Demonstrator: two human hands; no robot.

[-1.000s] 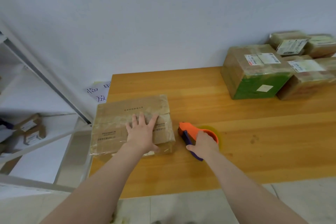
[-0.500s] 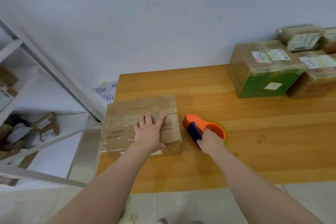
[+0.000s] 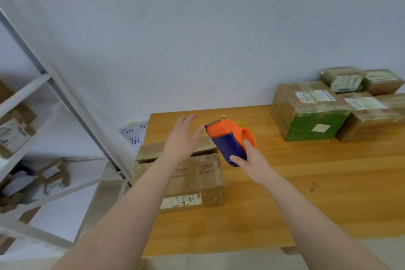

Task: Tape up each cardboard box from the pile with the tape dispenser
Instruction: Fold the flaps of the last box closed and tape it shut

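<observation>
Orange-and-blue dispenser point(image 3: 228, 138) gripped in the right hand point(image 3: 249, 160), above the box point(image 3: 197, 173), which lies on the desk point(image 3: 328, 182) beneath both hands. Left hand point(image 3: 182, 136) spread, empty, just beside the dispenser's mouth. Judged step: starting a strip; next, catch the tape end.

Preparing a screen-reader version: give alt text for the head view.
A person's right hand holds an orange-and-blue tape dispenser up over a cardboard box at the left end of a wooden table, the open left hand beside the dispenser's front. More boxes are piled at the table's far right; a white shelf stands left.
</observation>
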